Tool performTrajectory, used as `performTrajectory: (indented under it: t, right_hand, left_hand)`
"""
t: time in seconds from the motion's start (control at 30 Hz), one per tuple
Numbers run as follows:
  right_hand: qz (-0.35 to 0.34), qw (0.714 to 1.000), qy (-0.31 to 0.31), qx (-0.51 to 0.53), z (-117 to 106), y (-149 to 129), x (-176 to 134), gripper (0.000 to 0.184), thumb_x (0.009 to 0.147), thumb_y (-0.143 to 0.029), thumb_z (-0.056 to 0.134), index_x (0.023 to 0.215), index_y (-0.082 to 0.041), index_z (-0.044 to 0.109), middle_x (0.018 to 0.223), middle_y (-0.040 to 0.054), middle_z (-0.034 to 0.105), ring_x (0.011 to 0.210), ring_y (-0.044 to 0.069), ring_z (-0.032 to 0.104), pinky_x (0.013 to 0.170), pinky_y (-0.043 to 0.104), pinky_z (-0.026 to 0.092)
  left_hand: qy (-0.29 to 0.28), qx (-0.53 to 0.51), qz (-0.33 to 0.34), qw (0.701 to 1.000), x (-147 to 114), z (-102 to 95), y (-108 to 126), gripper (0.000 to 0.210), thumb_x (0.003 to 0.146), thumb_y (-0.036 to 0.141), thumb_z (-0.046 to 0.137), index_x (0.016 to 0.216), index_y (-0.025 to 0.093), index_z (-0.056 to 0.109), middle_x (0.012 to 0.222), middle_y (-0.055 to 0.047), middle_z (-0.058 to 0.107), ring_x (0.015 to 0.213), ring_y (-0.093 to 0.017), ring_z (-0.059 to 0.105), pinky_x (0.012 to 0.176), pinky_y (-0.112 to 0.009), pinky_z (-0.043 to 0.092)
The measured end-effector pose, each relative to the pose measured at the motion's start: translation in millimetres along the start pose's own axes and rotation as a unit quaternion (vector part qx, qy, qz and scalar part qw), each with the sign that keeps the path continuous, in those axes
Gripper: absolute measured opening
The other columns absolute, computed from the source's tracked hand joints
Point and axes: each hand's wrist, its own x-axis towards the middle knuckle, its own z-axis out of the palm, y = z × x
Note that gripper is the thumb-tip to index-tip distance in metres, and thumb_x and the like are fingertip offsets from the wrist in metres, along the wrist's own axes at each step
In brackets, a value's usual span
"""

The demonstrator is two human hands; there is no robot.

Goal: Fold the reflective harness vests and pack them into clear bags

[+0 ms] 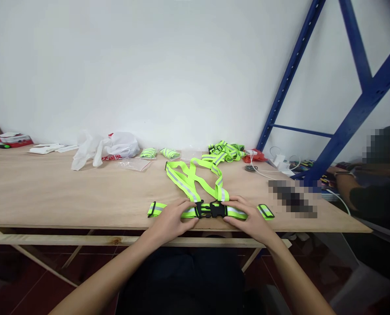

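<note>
The reflective vest (192,176) lies spread on the surface (83,197) — left hand (173,220) and right hand (251,222) each grip half its black buckle (218,209), aligned but seemingly not yet clicked together.

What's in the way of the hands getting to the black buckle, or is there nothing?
Nothing that I can see. The left hand and the right hand are right at the two ends of the buckle. The strap pile lies farther back.
</note>
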Motion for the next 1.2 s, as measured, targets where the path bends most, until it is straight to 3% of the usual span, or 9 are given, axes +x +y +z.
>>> performTrajectory:
  t: [0.53, 1.2]
  right_hand:
    - [-0.003, 1.000, 0.019, -0.001, -3.7, -3.2, 1.7, 0.036, 0.087, -0.047, 0.065, 0.116, -0.026, 0.072, 0.121, 0.0105, 0.065, 0.114, 0.028, 0.063, 0.098, 0.041, 0.050]
    - [-0.014, 1.000, 0.024, 0.013, -2.0, -2.6, 1.8, 0.034, 0.086, -0.043, 0.068, 0.116, -0.026, 0.074, 0.120, 0.0094, 0.065, 0.113, 0.027, 0.063, 0.099, 0.038, 0.050]
  left_hand:
    - [-0.005, -0.004, -0.005, 1.000, 0.4, -2.0, 1.5, 0.031, 0.089, 0.029, 0.064, 0.118, 0.022, 0.068, 0.105, -0.007, 0.072, 0.094, -0.022, 0.068, 0.082, -0.030, 0.053]
    - [0.014, 0.004, 0.007, 1.000, 0.5, 1.7, -0.3, 0.030, 0.090, 0.028, 0.063, 0.119, 0.021, 0.066, 0.116, -0.009, 0.069, 0.103, -0.024, 0.068, 0.089, -0.032, 0.052]
